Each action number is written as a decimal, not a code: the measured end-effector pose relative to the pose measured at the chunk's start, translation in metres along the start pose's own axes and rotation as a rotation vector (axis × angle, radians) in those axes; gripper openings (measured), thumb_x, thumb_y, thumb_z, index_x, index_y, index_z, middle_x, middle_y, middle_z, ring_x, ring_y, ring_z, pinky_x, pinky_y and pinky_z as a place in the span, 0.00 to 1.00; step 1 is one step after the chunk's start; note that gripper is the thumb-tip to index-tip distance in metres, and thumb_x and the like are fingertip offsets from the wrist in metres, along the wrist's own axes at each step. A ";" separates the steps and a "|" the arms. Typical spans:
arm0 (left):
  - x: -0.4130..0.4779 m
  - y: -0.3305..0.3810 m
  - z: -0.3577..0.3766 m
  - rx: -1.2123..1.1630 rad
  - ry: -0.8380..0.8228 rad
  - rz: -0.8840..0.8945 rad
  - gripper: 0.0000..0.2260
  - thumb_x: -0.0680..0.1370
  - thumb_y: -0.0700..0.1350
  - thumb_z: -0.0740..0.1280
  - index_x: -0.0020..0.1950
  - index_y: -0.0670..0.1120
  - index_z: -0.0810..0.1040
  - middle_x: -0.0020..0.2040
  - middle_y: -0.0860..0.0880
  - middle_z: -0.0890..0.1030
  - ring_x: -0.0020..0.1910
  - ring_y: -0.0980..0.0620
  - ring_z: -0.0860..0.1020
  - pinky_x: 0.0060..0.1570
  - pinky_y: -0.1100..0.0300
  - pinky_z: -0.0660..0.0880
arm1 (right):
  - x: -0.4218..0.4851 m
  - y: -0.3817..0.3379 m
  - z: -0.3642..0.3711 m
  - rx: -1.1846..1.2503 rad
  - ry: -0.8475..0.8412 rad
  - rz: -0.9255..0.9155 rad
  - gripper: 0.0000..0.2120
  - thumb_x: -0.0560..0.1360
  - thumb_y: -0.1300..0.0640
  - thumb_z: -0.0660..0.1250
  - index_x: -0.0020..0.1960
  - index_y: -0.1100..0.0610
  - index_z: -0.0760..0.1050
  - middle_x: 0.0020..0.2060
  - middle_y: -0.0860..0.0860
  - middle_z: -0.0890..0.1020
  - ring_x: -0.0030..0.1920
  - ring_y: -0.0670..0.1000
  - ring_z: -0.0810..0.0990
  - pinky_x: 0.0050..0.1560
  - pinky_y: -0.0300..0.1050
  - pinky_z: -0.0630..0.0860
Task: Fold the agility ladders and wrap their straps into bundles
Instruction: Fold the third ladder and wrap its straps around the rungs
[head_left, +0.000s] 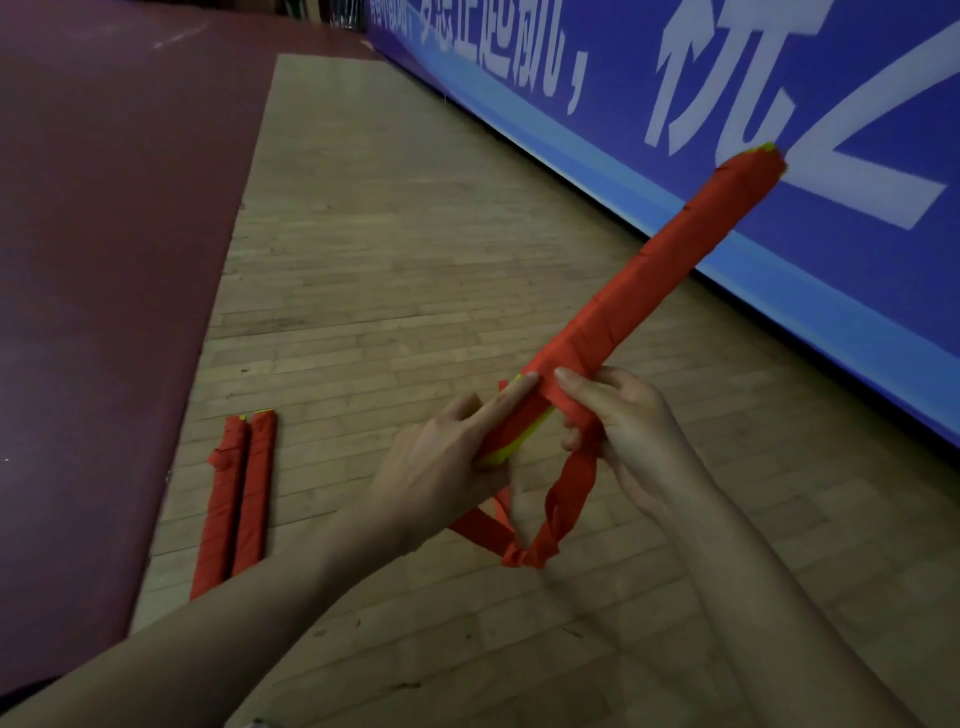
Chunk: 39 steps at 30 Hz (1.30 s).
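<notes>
Now both hands wrap ladder bundle (644, 291)

L hand (436, 462) & R hand (639, 441) bare, both forearms (234, 613) bare to frame edge. Small pale bit (257, 723) at bottom edge, can't tell what.

Matt cloth strap (558, 512), worn wooden floor (395, 270).
</notes>
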<state>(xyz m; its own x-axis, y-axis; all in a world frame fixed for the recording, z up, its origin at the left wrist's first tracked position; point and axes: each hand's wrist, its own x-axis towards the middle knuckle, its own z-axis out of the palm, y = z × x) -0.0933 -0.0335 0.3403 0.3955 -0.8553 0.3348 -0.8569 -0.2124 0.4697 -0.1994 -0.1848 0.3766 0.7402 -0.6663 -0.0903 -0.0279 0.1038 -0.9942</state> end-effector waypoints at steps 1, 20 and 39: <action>0.001 -0.002 -0.001 0.002 0.010 -0.008 0.41 0.76 0.49 0.66 0.69 0.74 0.36 0.49 0.50 0.69 0.40 0.45 0.76 0.41 0.46 0.76 | -0.001 -0.001 0.000 0.009 -0.001 -0.020 0.12 0.75 0.56 0.70 0.57 0.56 0.72 0.27 0.48 0.81 0.24 0.46 0.77 0.27 0.38 0.75; 0.015 -0.021 -0.032 0.235 0.164 -0.030 0.42 0.75 0.49 0.66 0.71 0.69 0.35 0.54 0.50 0.71 0.41 0.43 0.78 0.37 0.48 0.78 | 0.006 0.006 -0.020 -0.884 0.043 -0.119 0.22 0.77 0.39 0.61 0.64 0.51 0.76 0.55 0.49 0.82 0.56 0.49 0.80 0.49 0.41 0.73; 0.019 -0.032 -0.042 0.226 0.230 -0.066 0.42 0.75 0.45 0.68 0.74 0.66 0.41 0.53 0.49 0.72 0.38 0.46 0.76 0.34 0.49 0.78 | 0.015 -0.003 -0.031 -0.178 -0.283 0.035 0.20 0.70 0.53 0.69 0.59 0.61 0.72 0.25 0.50 0.77 0.24 0.47 0.74 0.43 0.51 0.76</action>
<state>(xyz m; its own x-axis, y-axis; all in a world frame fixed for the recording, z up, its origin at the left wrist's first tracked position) -0.0446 -0.0231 0.3657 0.4948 -0.7124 0.4977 -0.8685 -0.3854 0.3118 -0.2091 -0.2184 0.3763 0.8932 -0.4307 -0.1295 -0.1548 -0.0242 -0.9876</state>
